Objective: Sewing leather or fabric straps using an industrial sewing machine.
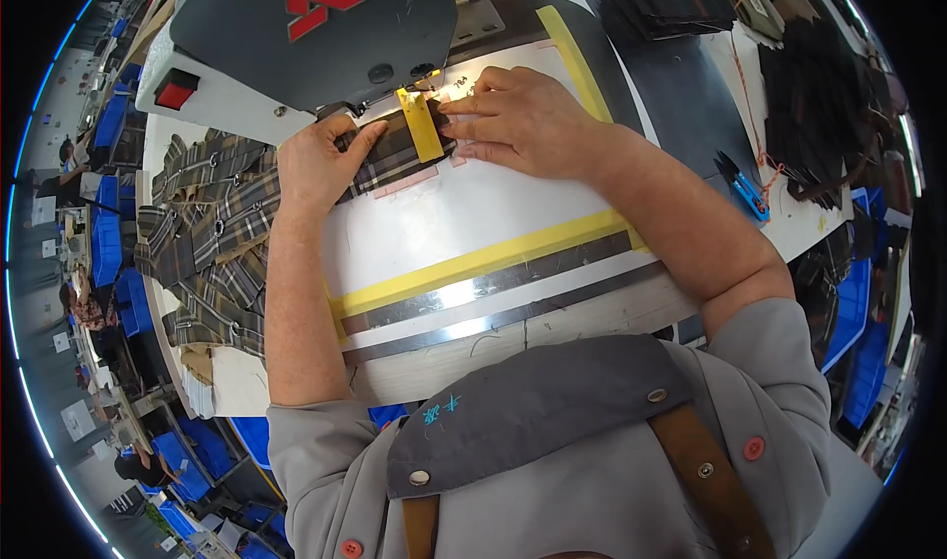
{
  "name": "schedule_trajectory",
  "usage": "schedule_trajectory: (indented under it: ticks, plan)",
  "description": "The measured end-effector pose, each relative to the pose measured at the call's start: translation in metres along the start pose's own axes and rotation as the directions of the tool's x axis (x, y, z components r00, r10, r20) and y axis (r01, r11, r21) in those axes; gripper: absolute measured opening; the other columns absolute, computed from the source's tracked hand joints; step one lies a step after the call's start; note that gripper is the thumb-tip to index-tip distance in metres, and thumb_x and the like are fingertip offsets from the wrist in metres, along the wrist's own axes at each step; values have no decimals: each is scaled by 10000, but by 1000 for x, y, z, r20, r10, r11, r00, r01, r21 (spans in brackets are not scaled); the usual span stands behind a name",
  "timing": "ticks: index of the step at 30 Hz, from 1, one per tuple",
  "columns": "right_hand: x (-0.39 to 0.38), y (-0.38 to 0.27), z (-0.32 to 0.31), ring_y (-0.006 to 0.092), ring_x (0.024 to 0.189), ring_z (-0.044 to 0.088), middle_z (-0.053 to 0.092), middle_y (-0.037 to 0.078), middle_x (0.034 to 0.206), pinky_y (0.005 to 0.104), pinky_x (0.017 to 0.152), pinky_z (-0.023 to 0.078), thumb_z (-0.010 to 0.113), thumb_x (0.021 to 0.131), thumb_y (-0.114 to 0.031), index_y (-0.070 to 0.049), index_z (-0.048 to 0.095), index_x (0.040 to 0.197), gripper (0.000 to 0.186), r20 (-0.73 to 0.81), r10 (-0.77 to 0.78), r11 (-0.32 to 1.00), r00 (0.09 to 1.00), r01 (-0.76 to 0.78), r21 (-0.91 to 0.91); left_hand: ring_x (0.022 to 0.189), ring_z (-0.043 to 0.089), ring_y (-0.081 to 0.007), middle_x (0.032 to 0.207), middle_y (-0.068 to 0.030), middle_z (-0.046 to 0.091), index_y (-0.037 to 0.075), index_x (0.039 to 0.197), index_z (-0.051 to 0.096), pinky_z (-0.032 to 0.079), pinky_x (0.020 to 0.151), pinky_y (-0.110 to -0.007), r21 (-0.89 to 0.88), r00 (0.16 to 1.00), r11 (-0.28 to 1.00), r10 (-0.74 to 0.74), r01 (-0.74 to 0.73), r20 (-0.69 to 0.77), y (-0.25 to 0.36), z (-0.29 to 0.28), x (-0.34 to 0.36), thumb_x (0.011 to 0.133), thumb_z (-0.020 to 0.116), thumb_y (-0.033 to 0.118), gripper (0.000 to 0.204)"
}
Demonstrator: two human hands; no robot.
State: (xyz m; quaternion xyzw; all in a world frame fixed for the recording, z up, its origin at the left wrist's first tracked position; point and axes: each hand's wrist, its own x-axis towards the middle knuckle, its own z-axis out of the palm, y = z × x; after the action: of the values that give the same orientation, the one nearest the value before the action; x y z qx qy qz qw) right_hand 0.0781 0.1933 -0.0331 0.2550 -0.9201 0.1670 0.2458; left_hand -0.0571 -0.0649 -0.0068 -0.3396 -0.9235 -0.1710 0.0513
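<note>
My left hand (pixel 321 159) has its thumb and fingers closed on a dark plaid fabric strip (pixel 390 145), left of a yellow metal guide (pixel 421 127) under the head of a sewing machine (pixel 326 26). The strip runs beneath the guide. On its other side, my right hand (pixel 538 120) has its thumb and fingertips on the strip's dark end, close against the guide. White sheeting edged with yellow tape (pixel 473 263) lies under both hands. The machine's needle area is partly hidden behind the guide and my left fingers.
Plaid pieces with metal rings (pixel 222 219) are heaped on the left. Dark folded fabric (pixel 661 4) is stacked at the back right, near a dark bundle (pixel 814 105) tied with red cord. Blue thread snips (pixel 745 189) lie at the right. Blue bins (pixel 858 312) stand beyond the table edge.
</note>
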Motion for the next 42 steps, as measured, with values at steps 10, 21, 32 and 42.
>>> schedule_trajectory:
  ticks: [10, 21, 32, 42]
  plan:
    - [1, -2, -4, 184, 1044, 590, 703, -24, 1224, 366, 884, 502, 719, 926, -423, -178, 800, 1056, 289, 10, -68, 997, 998, 68, -41, 443, 552, -236, 508, -54, 583, 96, 791, 753, 443, 485, -355, 64, 994, 996, 61, -55, -89, 2, -3, -1, 853, 810, 496, 409]
    - [0, -1, -4, 175, 1062, 583, 692, -37, 1225, 382, 895, 482, 720, 919, -425, -211, 803, 1026, 253, -6, -52, 998, 999, 52, -43, 1183, 669, -296, 1191, -109, 745, 65, 1098, 765, 501, 1026, -410, -302, 967, 919, 241, -255, -83, 37, 21, -25, 765, 833, 114, 343]
    - [-3, 7, -6, 222, 1051, 602, 700, 17, 1283, 396, 952, 456, 743, 924, -338, -168, 793, 1053, 220, 53, -39, 995, 998, 34, 92, 1203, 666, -300, 1191, -111, 750, 59, 1074, 783, 496, 1054, -412, -339, 962, 901, 266, -272, -65, 31, 20, -21, 736, 862, 131, 355]
    - [1, 7, -10, 199, 1090, 605, 716, -15, 1209, 408, 985, 459, 754, 912, -323, -157, 781, 1033, 207, 82, 12, 992, 997, -22, 120, 1058, 716, -232, 1062, -84, 777, 27, 949, 790, 531, 994, -354, -500, 981, 845, 139, -189, -136, 21, 23, -22, 761, 776, -15, 193]
